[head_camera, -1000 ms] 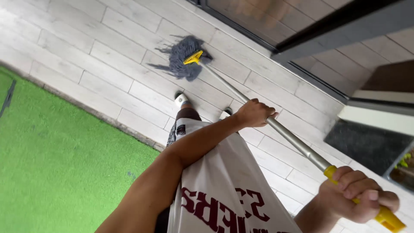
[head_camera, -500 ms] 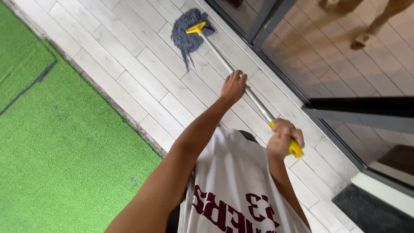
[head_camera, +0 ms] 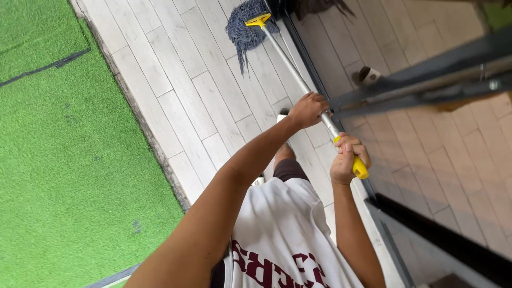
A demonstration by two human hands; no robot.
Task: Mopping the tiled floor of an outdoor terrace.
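Green turf [head_camera: 58, 160] left, dark door frame [head_camera: 426, 88] right of mop [head_camera: 246, 26].

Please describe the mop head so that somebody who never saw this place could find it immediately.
Look at the pale plank floor that runs between the green artificial grass and the dark door frame. At its far end lies the mop head. It is a bundle of grey-blue strings under a yellow clamp, the only shaggy thing there.
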